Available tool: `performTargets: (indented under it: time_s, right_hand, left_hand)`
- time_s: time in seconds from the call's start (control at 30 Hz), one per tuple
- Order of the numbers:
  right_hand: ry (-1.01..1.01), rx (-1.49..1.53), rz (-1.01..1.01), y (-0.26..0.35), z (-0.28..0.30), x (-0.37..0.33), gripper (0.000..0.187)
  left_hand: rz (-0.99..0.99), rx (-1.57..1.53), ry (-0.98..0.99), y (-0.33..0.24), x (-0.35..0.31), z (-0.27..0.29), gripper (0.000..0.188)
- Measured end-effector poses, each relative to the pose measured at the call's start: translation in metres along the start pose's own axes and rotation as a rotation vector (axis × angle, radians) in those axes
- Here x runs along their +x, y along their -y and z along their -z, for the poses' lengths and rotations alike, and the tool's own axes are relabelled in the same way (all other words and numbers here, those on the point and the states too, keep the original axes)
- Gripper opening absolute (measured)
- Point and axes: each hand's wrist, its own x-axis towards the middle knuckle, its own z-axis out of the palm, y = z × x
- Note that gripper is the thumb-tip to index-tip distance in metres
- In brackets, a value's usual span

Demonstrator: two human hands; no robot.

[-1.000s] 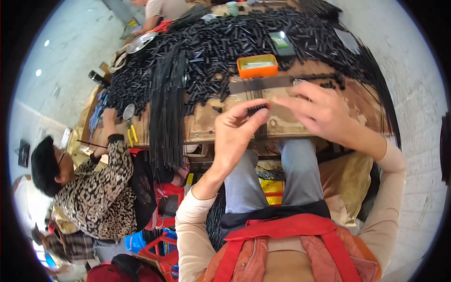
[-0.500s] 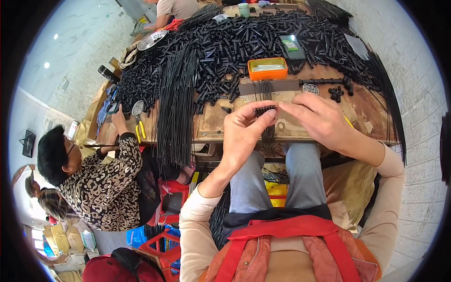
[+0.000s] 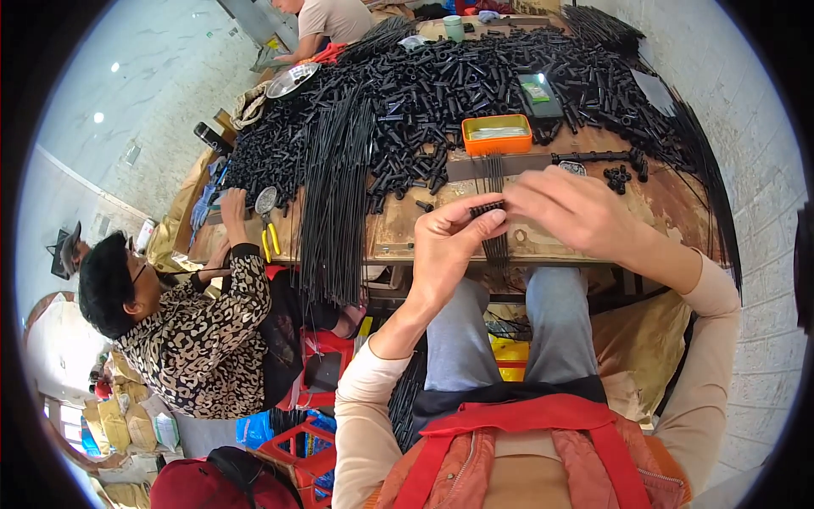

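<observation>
My left hand (image 3: 454,242) pinches a short row of small black ribbed pieces (image 3: 487,209) between thumb and fingers, just above the table's front edge. Close against its right end is my right hand (image 3: 566,212), fingers drawn together at the tips. Whatever those fingertips hold is too small and blurred to make out. Under both hands a bundle of thin black rods (image 3: 495,248) lies across the edge of the wooden table (image 3: 386,233). Just beyond, the rods reach a flat dark bar (image 3: 458,170).
An orange tin (image 3: 497,146) stands behind the bar, before a wide heap of black tubular parts (image 3: 449,85). A phone (image 3: 540,96) rests on the heap. Long black rods (image 3: 331,212) overhang the edge at left, near yellow-handled pliers (image 3: 270,242). A co-worker (image 3: 199,339) sits left; a wall rises right.
The whole view has shifted slightly. My right fingers have curled in more beside the black pieces, while my left hand keeps its pinch. The co-worker's hand has lifted from the table at left.
</observation>
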Motion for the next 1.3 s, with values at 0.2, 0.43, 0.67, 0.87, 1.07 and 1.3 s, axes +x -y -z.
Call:
performTargets:
  time_s: [0.2, 0.43, 0.67, 0.87, 1.07, 1.3]
  right_hand:
    - [0.048, -0.116, -0.093, -0.006, 0.011, -0.02, 0.039]
    - [0.035, -0.078, -0.04, -0.006, 0.018, -0.008, 0.035]
    - [-0.04, 0.087, -0.03, 0.0, 0.0, -0.003, 0.032]
    - [-0.042, 0.108, -0.547, -0.107, -0.056, -0.019, 0.02]
    - [0.35, 0.033, -0.47, -0.193, -0.166, -0.048, 0.012]
    - [0.551, -0.094, -0.535, -0.226, -0.208, -0.048, 0.008]
  left_hand:
    - [0.03, -0.06, 0.025, -0.005, 0.001, 0.003, 0.025]
    - [0.059, -0.065, 0.083, -0.007, 0.002, 0.005, 0.029]
    - [0.068, -0.079, 0.122, 0.003, 0.002, 0.012, 0.033]
    - [-0.179, 1.183, 0.275, 0.074, -0.006, 0.043, 0.077]
    - [-0.525, 1.332, 0.344, 0.129, 0.002, 0.048, 0.082]
    - [-0.448, 1.361, 0.498, 0.112, 0.019, 0.041, 0.083]
